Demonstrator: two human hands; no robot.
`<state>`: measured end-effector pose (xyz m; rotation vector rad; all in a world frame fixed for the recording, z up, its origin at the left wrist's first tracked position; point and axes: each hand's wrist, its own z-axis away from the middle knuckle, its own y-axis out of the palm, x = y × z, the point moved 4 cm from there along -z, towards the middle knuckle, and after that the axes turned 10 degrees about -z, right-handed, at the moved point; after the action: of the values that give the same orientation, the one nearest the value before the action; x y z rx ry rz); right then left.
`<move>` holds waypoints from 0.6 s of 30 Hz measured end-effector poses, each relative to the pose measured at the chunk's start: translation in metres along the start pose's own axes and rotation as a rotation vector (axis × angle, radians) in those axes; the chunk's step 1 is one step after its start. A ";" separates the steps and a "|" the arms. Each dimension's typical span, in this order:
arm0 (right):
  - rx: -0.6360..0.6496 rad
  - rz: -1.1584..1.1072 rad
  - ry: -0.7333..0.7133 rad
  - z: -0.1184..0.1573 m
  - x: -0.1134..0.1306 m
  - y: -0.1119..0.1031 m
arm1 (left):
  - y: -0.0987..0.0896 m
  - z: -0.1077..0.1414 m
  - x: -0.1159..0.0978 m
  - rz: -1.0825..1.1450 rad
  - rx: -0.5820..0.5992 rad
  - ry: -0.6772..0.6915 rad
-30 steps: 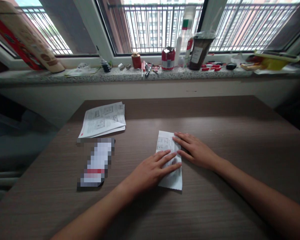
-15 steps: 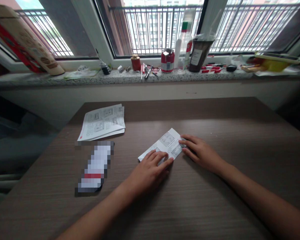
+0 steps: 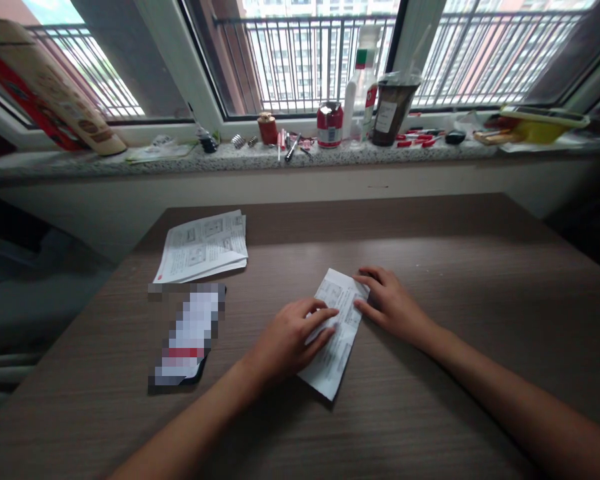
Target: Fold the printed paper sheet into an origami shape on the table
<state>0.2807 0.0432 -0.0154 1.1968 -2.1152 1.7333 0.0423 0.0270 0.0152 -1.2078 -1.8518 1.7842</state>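
Here, creased paper strip (image 3: 343, 333) lies askew; left hand (image 3: 300, 335), half-curled, and right hand (image 3: 391, 301), fingers spread, touch it, 0 grasps visible.

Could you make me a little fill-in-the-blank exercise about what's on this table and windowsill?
The left hand and right hand touch paper whose visible print faces ____.
The stacked printed sheets lie toward the ____ side of the table.
On the windowsill, the drink can below its silver top is mostly ____.
The dark drink cup stands to the ____ of the bottle with the green band.

Missing words: up; left; red; right.
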 end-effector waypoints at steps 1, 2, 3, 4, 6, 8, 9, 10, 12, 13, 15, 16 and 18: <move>0.009 -0.001 -0.011 0.000 0.002 0.000 | 0.000 -0.002 0.003 0.028 -0.029 -0.023; 0.019 -0.001 -0.024 0.000 0.004 0.000 | 0.001 -0.004 0.007 0.041 -0.046 -0.043; 0.032 -0.001 -0.036 0.000 0.006 0.000 | 0.002 -0.006 0.011 0.037 -0.056 -0.071; 0.045 0.000 -0.049 0.001 0.008 0.000 | 0.002 -0.008 0.016 0.026 -0.085 -0.107; 0.065 0.004 -0.079 0.001 0.012 0.000 | 0.003 -0.013 0.024 -0.015 -0.123 -0.163; 0.082 0.011 -0.103 0.002 0.015 0.000 | 0.005 -0.018 0.030 -0.072 -0.139 -0.195; 0.090 0.015 -0.111 0.002 0.016 0.001 | 0.006 -0.020 0.032 -0.096 -0.129 -0.192; 0.097 0.019 -0.116 0.002 0.017 0.001 | 0.007 -0.022 0.034 -0.108 -0.124 -0.188; 0.107 0.020 -0.118 0.003 0.017 0.001 | 0.009 -0.024 0.035 -0.109 -0.120 -0.182; 0.108 0.018 -0.115 0.003 0.017 0.001 | 0.010 -0.024 0.035 -0.100 -0.124 -0.183; 0.104 0.014 -0.109 0.003 0.017 0.001 | 0.010 -0.024 0.035 -0.076 -0.134 -0.190; 0.100 0.011 -0.106 0.003 0.017 0.001 | 0.009 -0.024 0.035 -0.063 -0.139 -0.194; 0.092 0.008 -0.099 0.003 0.017 0.000 | 0.009 -0.023 0.035 -0.043 -0.152 -0.197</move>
<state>0.2706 0.0325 -0.0068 1.3265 -2.1173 1.8295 0.0414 0.0667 -0.0006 -1.0649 -2.1411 1.8250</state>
